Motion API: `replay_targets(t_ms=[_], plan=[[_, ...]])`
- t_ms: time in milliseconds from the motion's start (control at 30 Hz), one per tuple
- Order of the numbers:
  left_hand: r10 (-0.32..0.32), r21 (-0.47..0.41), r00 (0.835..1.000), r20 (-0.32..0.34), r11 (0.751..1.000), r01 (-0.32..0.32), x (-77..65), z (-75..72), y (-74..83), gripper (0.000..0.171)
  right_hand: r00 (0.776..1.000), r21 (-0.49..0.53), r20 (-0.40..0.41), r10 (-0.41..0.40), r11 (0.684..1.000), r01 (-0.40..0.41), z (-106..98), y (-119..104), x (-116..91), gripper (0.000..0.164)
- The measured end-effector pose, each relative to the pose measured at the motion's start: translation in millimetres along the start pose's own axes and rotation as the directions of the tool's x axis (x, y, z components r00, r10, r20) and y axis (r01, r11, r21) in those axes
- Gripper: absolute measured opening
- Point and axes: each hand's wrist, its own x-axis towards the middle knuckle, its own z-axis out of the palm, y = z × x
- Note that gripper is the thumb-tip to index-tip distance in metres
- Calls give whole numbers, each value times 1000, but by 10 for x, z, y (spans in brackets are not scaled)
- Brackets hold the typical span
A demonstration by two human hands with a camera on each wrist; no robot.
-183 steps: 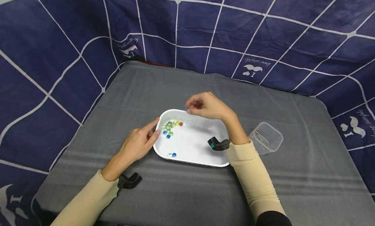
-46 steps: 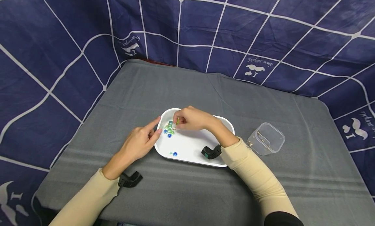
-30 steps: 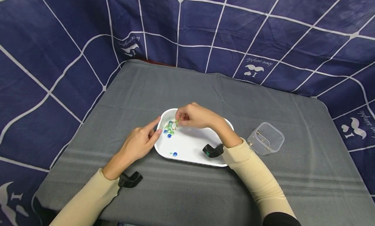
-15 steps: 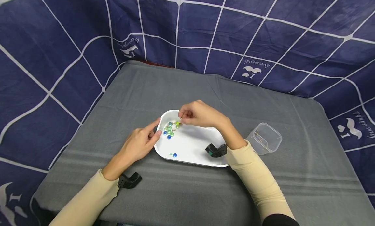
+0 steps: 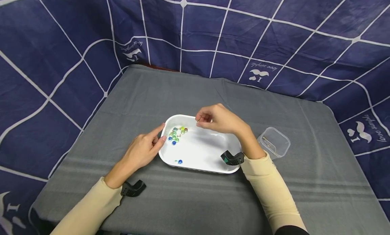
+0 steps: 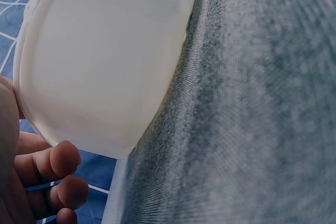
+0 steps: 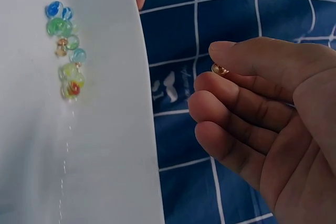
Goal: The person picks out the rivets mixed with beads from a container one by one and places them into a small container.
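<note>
Over the far rim of a white tray (image 5: 201, 169), my right hand (image 5: 222, 120) pinches a small gold thumbtack (image 7: 219, 70) between thumb and index finger, its other fingers bent loosely. In the tray's left end lies a cluster of glass marbles (image 5: 174, 143), green, blue, yellow and one reddish, with small gold tacks (image 7: 61, 46) among them. A blue marble (image 5: 180, 162) and a pale green one lie apart by the near rim. My left hand (image 5: 143, 148) rests at the tray's left end, its index finger and thumb extended against the rim.
Right of the tray, behind my right forearm, stands a clear plastic container (image 5: 275, 143) with a few gold pieces inside. Grey cloth (image 5: 189, 201) covers the table. A dark blue curtain (image 5: 201, 32) with white lines hangs behind it.
My right hand has lifted from the marble cluster and moved right to the far rim, bringing a gold thumbtack along. The reddish marble shows again. My left hand stays at the tray's left end.
</note>
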Motion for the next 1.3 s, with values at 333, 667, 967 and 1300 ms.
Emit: replay_targets(t_ms=[333,667,967,1300], plan=[[-4,-9,1000,-5,1000,4,2,6,1,45,996,1,-76,56,998,-56,-135,75,-255,4],[9,-25,1000,-15,1000,-9,4,8,-3,44,983,-10,-163,88,996,-91,-272,213,-519,7],[2,-25,1000,-16,1000,-2,0,25,-12,43,964,-8,-225,139,989,-145,-375,341,-747,8],[14,-29,1000,-23,999,-15,5,34,-29,44,933,15,-273,235,970,-241,-456,482,-1017,7]])
